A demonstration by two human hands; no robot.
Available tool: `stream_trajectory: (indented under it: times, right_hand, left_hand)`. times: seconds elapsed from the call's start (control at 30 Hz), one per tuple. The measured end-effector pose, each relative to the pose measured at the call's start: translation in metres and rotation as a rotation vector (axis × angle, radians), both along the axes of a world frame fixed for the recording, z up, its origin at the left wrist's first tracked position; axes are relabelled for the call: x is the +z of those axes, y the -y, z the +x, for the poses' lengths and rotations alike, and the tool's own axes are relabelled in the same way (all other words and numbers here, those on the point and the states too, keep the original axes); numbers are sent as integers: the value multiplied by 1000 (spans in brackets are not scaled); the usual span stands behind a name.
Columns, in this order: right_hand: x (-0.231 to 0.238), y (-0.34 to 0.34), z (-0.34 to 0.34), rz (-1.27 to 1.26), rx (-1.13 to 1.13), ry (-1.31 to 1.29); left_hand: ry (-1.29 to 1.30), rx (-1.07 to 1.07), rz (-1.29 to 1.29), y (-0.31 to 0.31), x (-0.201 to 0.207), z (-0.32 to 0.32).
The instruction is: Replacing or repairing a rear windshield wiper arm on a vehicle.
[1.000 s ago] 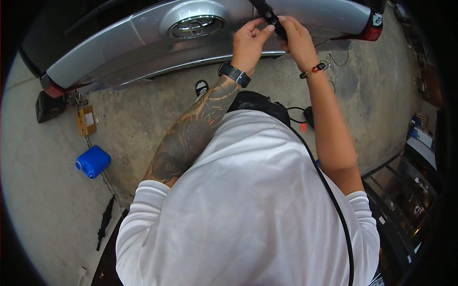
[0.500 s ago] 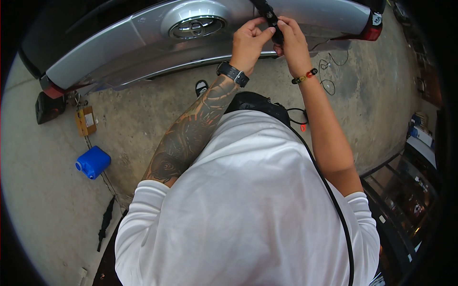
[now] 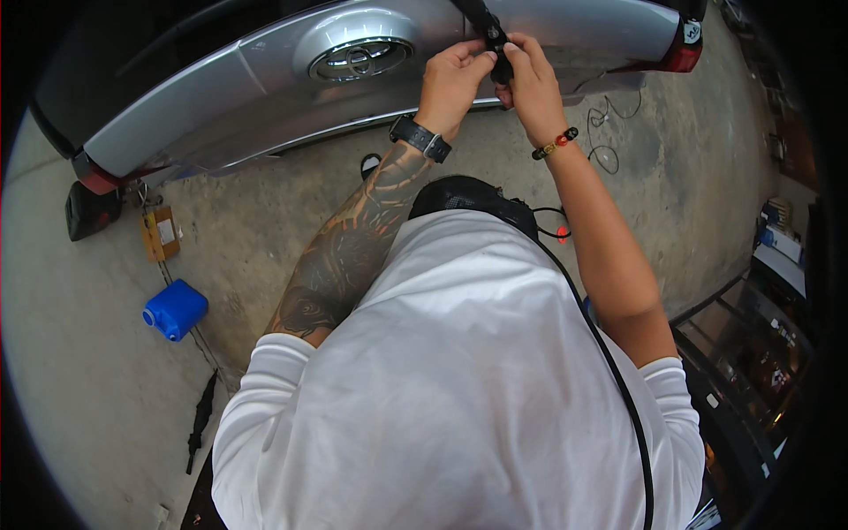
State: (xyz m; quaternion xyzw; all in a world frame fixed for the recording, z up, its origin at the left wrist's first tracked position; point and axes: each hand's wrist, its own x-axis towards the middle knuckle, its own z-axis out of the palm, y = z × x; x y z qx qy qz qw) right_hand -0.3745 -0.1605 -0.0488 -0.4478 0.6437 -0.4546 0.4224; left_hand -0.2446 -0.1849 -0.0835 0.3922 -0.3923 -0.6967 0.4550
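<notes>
Garage: silver car (image 3: pixel 194 108), concrete floor (image 3: pixel 256 234)

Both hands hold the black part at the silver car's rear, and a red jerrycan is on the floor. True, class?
The colour is wrong: the head view shows a blue jerrycan. The left hand and right hand do hold the black part.

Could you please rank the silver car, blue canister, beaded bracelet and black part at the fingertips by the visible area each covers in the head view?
1. Silver car
2. Blue canister
3. Black part, long but narrow
4. Beaded bracelet
</notes>
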Motion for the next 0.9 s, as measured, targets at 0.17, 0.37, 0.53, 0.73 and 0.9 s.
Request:
stream_trajectory:
  times: [0.17, 0.37, 0.53, 0.73, 0.9]
  right_hand:
    - [-7, -1, -8, 10, 32, 151]
    - [5, -1, -10, 74, 23, 136]
    - [6, 5, -14, 100, 73, 93]
    - [7, 10, -12, 90, 117, 19]
    - [2, 14, -14, 57, 155, 8]
  left_hand:
    - [-105, -17, 12, -4, 8, -1]
    - [-270, -42, 118, -9, 15, -5]
    - [-273, -16, 130, -8, 11, -7]
    - [-352, 23, 141, -11, 16, -11]
    - [-348, 127, 38, -5, 2, -23]
